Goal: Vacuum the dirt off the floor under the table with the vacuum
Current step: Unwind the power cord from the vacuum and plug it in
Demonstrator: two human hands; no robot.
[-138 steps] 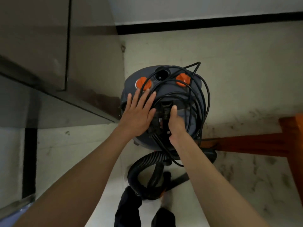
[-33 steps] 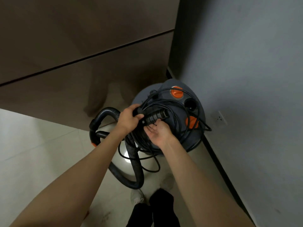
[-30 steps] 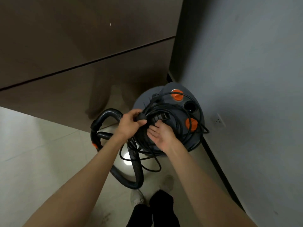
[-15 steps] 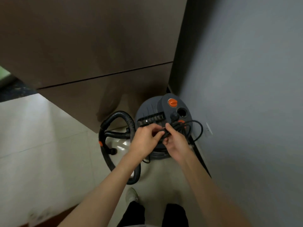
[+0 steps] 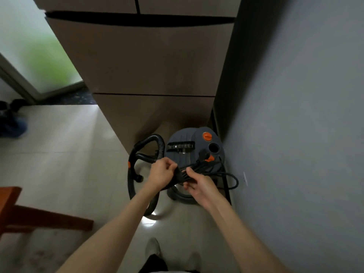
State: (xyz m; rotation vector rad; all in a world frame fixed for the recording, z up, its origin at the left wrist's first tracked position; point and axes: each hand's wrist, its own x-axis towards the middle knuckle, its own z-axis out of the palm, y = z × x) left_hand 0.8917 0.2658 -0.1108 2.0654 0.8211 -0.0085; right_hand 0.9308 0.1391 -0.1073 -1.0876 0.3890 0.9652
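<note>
Item: vacuum (image 5: 194, 152), standing on the floor (image 5: 65, 154) in the corner just beyond our fingers.

Cord (image 5: 199, 170): half a second ago bunched low over the lid; now lifted clear, a bundle between our hands.

Left hand (image 5: 160, 174): fingers curled round the bundle.

Right hand (image 5: 199, 186): fingers loosely closed on it.

Plug (image 5: 202, 154): free, beyond our right fingertips.

Wall socket (image 5: 244, 178): right of them.

Judgement: unwinding nearly done; plugging in next, vacuuming not begun.

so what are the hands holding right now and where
Both hands grip the bundled power cord: left hand at its left end, right hand around its middle.
</note>
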